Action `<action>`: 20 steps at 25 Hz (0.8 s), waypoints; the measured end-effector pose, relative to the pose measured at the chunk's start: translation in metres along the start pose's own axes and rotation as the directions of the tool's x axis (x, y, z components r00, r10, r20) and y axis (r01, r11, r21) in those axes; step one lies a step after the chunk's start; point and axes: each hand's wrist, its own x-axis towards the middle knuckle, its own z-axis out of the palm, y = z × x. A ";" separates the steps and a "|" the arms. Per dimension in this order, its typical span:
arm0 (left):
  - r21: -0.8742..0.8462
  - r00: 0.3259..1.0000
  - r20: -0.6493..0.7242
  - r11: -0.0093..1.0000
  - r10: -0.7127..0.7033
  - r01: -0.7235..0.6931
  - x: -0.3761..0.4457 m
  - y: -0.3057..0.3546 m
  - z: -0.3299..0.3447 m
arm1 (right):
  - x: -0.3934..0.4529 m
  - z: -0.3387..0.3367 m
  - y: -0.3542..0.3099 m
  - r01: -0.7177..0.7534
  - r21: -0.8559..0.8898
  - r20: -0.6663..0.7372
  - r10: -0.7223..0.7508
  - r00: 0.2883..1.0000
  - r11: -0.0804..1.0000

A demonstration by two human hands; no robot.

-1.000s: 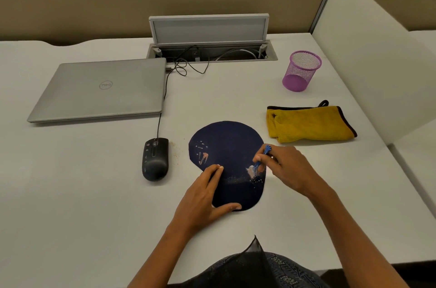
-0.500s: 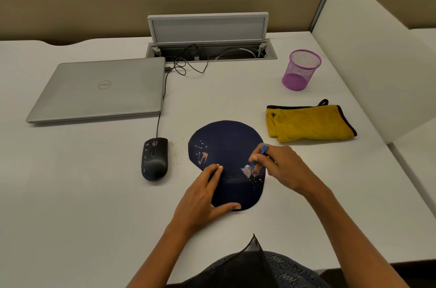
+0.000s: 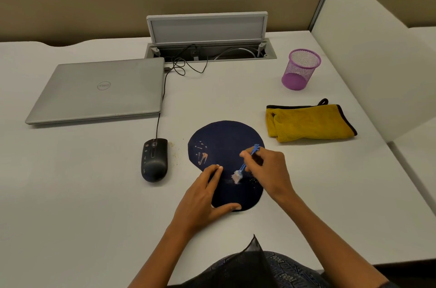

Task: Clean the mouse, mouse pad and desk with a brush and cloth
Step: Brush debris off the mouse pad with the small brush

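We see a dark blue mouse pad [image 3: 224, 143] lying flat on a white desk [image 3: 82, 193], straight ahead of the person and under both hands. The right hand [image 3: 269, 172] has its fingers curled round the handle of a small blue brush [image 3: 246, 162] and grips it. The brush slants down and to the left from that hand, and its pale bristles touch the pad in the gap between the two hands. Small light specks lie on the pad just below the bristles, close to the right hand.

The left hand [image 3: 203, 198] lies flat and relaxed on the pad's near left edge, fingers straight and pointing away from the person, thumb spread along the pad's near rim. It presses the pad and grips nothing. Beyond its fingertips, the pad's left part shows pale and orange smears.

A black wired mouse [image 3: 154, 160] sits on the desk to the left of the left hand, apart from the pad, with a few crumbs on the desk between them. Its cable runs away from the person toward a closed silver laptop [image 3: 101, 91], which lies farther off and to the left.

Beyond the right hand and to its right lies a folded yellow cloth [image 3: 309, 123] with a dark border, near the pad but not touching it. Farther still stands a purple mesh cup [image 3: 300, 70]. At the far edge of the desk a cable box [image 3: 207, 37] stands with its lid raised.
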 end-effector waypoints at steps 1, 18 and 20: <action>-0.001 1.000 -0.003 1.000 -0.001 0.001 0.000 0.000 0.000 | 0.002 -0.003 0.003 0.000 -0.010 -0.028 -0.001 1.000 1.000; -0.006 1.000 -0.017 1.000 0.002 -0.002 -0.001 0.000 0.001 | 0.011 -0.035 0.000 0.070 -0.025 0.230 -0.062 0.971 0.997; -0.011 1.000 -0.017 1.000 0.006 -0.006 0.000 0.000 0.001 | 0.008 -0.029 -0.006 0.103 0.070 0.254 -0.117 0.960 0.992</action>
